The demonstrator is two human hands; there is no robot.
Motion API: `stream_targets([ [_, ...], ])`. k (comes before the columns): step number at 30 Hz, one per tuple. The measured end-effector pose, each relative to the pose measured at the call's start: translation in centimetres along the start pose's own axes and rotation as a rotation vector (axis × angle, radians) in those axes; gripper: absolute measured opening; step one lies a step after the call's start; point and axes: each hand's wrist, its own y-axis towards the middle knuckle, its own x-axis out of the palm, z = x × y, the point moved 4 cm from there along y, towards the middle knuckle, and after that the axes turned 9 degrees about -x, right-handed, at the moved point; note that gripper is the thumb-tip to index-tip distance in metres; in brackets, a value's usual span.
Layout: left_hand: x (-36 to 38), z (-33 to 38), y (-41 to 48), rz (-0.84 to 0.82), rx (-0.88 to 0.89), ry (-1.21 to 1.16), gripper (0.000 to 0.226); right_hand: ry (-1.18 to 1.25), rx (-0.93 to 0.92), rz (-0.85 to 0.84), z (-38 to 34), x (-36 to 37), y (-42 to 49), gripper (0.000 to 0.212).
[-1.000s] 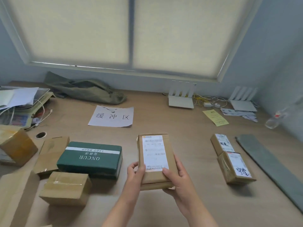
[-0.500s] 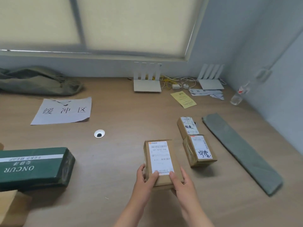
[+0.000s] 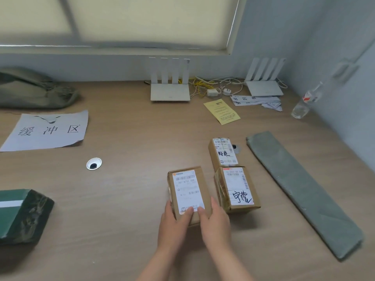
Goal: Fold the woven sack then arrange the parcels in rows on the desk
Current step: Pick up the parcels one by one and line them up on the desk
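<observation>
A brown cardboard parcel (image 3: pixel 187 189) with a white label lies flat on the desk (image 3: pixel 129 199). My left hand (image 3: pixel 174 222) and my right hand (image 3: pixel 216 224) both grip its near end, thumbs on the label. Just to its right stand two more labelled parcels in a line, the nearer one (image 3: pixel 236 188) and the farther one (image 3: pixel 223 152). The green woven sack (image 3: pixel 302 191) lies folded into a long flat strip at the right. A dark green box (image 3: pixel 22 216) sits at the left edge.
Two white routers (image 3: pixel 170 88) (image 3: pixel 263 82) with cables stand by the back wall. A yellow slip (image 3: pixel 222 111), a paper sign (image 3: pixel 47 130), an olive bag (image 3: pixel 34 90), a plastic bottle (image 3: pixel 304 102) and a cable hole (image 3: pixel 93 163) are also on the desk.
The view has swung right, away from the pile of parcels. Both hands carried the parcel right and lowered it onto the desk beside the two placed parcels.
</observation>
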Motion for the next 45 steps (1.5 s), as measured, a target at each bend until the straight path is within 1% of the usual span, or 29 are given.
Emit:
stream_targets([
  [1,0.3,0.5,0.6,0.011,0.003,0.006,0.045,-0.107,-0.032,-0.005,-0.2,-0.1,0.8,0.049],
  [2,0.6,1.0,1.2,0.020,0.005,0.013,0.047,-0.205,-0.083,-0.006,-0.6,-0.2,1.7,0.050],
  [4,1.3,2.2,2.5,0.035,0.008,0.031,0.048,-0.348,-0.196,-0.012,-1.6,-0.6,3.7,0.047],
  [5,1.6,2.8,3.1,0.044,0.009,0.034,0.046,-0.397,-0.221,-0.028,-2.1,-0.9,4.8,0.047],
  [8,2.6,4.5,5.1,0.064,0.015,0.031,0.041,-0.530,-0.246,-0.096,-2.8,-1.6,8.1,0.046],
  [11,3.5,6.2,7.2,0.067,0.021,0.046,0.045,-0.673,-0.286,-0.090,-3.6,-2.2,10.9,0.043],
  [16,4.4,8.5,10.1,0.049,0.048,0.080,0.044,-0.731,-0.267,-0.080,-3.5,-2.4,14.5,0.042],
  [20,4.7,9.5,11.5,0.006,0.060,0.068,0.045,-0.685,-0.249,-0.062,-3.0,-2.2,15.9,0.043],
  [24,5.0,9.4,12.0,-0.027,0.054,0.024,0.055,-0.647,-0.221,-0.053,-2.5,-2.0,16.4,0.041],
  [27,5.1,9.4,11.7,-0.041,0.035,0.008,0.059,-0.641,-0.209,-0.047,-2.5,-1.8,16.1,0.042],
  [28,5.1,9.6,11.5,-0.051,0.028,0.010,0.063,-0.634,-0.203,-0.042,-2.5,-1.8,16.0,0.042],
  [31,4.6,10.0,10.6,-0.057,-0.025,0.060,0.094,-0.583,-0.186,-0.008,-2.7,-2.0,15.6,0.040],
  [32,4.0,10.2,10.0,-0.042,-0.027,0.074,0.097,-0.567,-0.181,0.008,-2.9,-2.2,15.4,0.040],
  [34,2.5,10.3,8.6,-0.015,0.009,0.058,0.093,-0.520,-0.201,0.046,-3.8,-2.4,14.5,0.046],
  [37,-0.9,9.9,5.6,-0.007,0.072,0.025,0.077,-0.345,-0.333,0.078,-6.2,-1.6,12.0,0.050],
  [39,-4.1,9.2,3.5,0.003,0.117,-0.011,0.066,-0.186,-0.440,0.036,-8.3,-0.3,9.4,0.047],
  [41,-7.9,8.0,1.4,0.034,0.155,-0.046,0.058,-0.027,-0.482,-0.019,-10.5,1.5,6.1,0.044],
  [43,-12.2,6.6,-0.5,0.084,0.166,-0.068,0.054,0.092,-0.479,-0.074,-12.9,3.6,2.7,0.044],
  [45,-17.0,5.0,-2.2,0.152,0.162,-0.085,0.053,0.194,-0.437,-0.157,-15.4,6.3,-0.6,0.045],
])
